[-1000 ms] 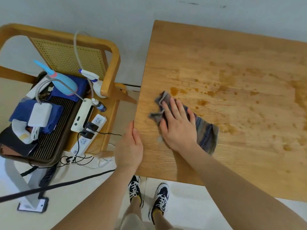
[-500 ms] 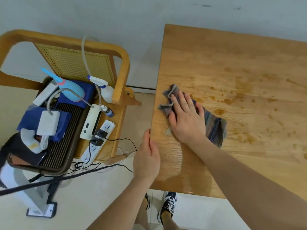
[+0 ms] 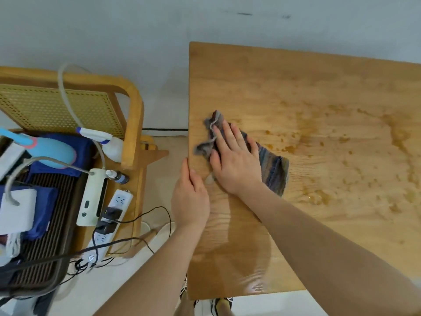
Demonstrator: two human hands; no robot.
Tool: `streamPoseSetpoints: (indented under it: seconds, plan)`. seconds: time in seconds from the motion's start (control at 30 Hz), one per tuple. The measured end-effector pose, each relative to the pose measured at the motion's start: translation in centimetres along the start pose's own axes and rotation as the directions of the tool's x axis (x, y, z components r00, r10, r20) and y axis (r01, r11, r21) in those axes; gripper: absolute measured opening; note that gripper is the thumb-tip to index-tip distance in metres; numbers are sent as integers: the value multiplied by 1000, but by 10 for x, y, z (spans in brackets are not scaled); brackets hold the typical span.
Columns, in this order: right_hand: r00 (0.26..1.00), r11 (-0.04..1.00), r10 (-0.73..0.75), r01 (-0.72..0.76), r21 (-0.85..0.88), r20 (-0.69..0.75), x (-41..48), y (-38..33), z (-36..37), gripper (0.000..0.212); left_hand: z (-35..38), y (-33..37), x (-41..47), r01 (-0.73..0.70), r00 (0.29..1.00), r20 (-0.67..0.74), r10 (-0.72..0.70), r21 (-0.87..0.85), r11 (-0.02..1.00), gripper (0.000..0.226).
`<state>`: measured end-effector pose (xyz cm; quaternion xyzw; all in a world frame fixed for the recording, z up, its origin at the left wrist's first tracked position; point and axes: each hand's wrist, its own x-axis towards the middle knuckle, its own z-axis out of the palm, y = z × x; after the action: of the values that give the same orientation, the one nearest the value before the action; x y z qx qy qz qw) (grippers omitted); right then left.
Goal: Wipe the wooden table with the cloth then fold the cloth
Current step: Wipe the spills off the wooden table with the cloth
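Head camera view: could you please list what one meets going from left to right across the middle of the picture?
White power strip → wooden chair frame → left hand at the table's left edge → right hand pressed flat on the cloth → brown stains on the wooden table.

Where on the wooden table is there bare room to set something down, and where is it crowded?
The wooden table is bare along its far strip by the wall and at its near corner below the right hand. The striped grey cloth and brown spill stains fill the middle and right. The cluttered rattan-backed chair offers nothing.
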<state>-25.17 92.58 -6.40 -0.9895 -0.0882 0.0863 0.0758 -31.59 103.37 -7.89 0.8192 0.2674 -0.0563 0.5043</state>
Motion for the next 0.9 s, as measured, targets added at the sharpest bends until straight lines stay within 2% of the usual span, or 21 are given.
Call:
streamPoseSetpoints:
  seconds: [0.03, 0.1, 0.23, 0.33, 0.4, 0.5, 0.57, 0.7, 0.77, 0.83, 0.9]
  plan:
    - [998, 998, 58, -58, 17, -11, 10, -3, -1, 56, -1, 0, -1, -2, 1000, -8, 2, 10, 1000, 46]
    - [997, 997, 75, -74, 38, -22, 2, -7, 0, 55, -1, -1, 0, -2, 1000, -21, 3, 15, 1000, 46]
    - [991, 992, -127, 127, -4, 34, -89, -8, 10, 54, -1, -1, 1, 18, 1000, -5, -18, 36, 999, 45]
    - [966, 970, -244, 245, -1, 87, -88, 15, 5, 54, -2, 2, -1, 23, 1000, -7, -22, 38, 999, 46]
    - [982, 982, -186, 187, -31, 45, -47, 19, -1, 55, -3, 6, 1, 21, 1000, -3, -21, 39, 999, 45]
    - [996, 996, 87, -87, 9, -30, 22, 12, -9, 55, -3, 5, 0, 14, 1000, -11, -13, 46, 999, 46]
    - [992, 991, 127, -125, 45, -27, 24, 4, -6, 54, -4, 5, -3, 13, 1000, -12, -12, 47, 999, 46]
    - [990, 990, -141, 142, -22, 27, -69, -14, 9, 53, -6, 2, -3, 38, 999, 6, -38, 32, 999, 44]
    - [971, 973, -227, 228, -12, 68, -76, -5, 10, 53, -4, 3, -1, 35, 999, 11, -35, 23, 999, 44]
    - [966, 969, -244, 247, -23, 82, -46, 2, 2, 54, -4, 4, 2, 18, 1000, 7, -19, 23, 1000, 44]
    - [984, 984, -173, 174, -29, 39, 1, -2, -5, 55, -4, 5, 2, 19, 1000, 1, -19, 13, 1000, 45]
